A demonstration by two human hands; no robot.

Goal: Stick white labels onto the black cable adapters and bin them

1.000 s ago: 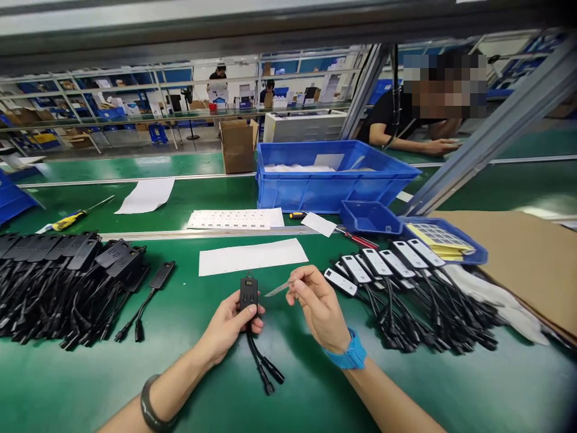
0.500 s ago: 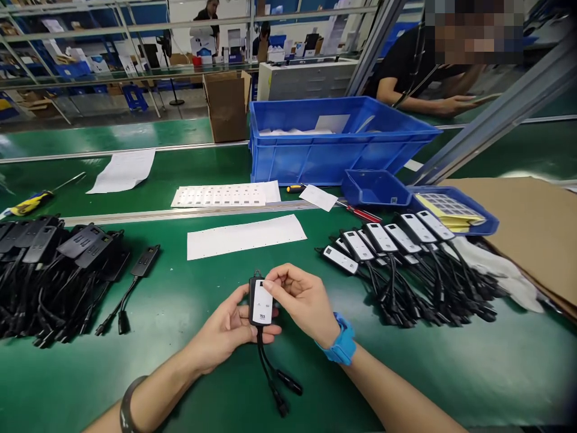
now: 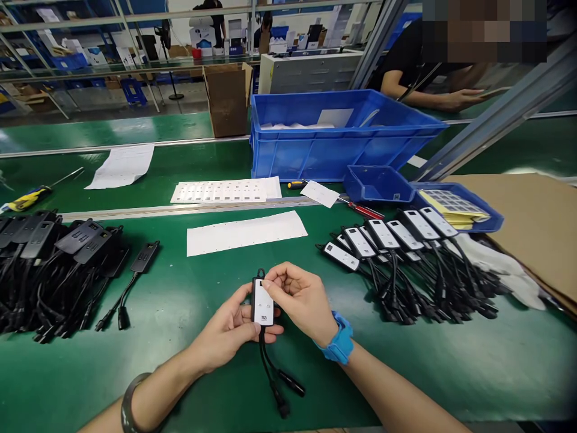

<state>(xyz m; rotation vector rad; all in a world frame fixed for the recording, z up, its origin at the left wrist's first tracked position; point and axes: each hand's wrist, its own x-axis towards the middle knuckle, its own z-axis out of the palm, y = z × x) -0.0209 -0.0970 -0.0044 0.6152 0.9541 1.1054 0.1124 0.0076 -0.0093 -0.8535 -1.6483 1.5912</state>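
My left hand (image 3: 228, 331) is closed around a small black controller box (image 3: 255, 304), fingers behind it and thumb near its lower end. A white label (image 3: 264, 311) marked TS3 lies over the front of the box, close to square with its edges. My right hand (image 3: 301, 297) pinches the upper right corner of that label, thumb on top; the fingertips hide this corner. Two black cables (image 3: 271, 379) with plug ends hang from the box onto the green table. A single unlabelled controller (image 3: 145, 257) lies to the left.
Unlabelled controllers (image 3: 85, 243) are piled at left, white-labelled ones (image 3: 382, 234) at right. Ahead lie a white backing strip (image 3: 246, 233), a label sheet (image 3: 219, 191) and screwdrivers (image 3: 33, 197). Behind stand a large blue bin (image 3: 338, 153) and a small one (image 3: 381, 187). A co-worker (image 3: 406, 66) sits beyond.
The label, tilted on the box before, now sits straighter along its edges. Both hands stay in nearly the same place, and the view has shifted slightly.
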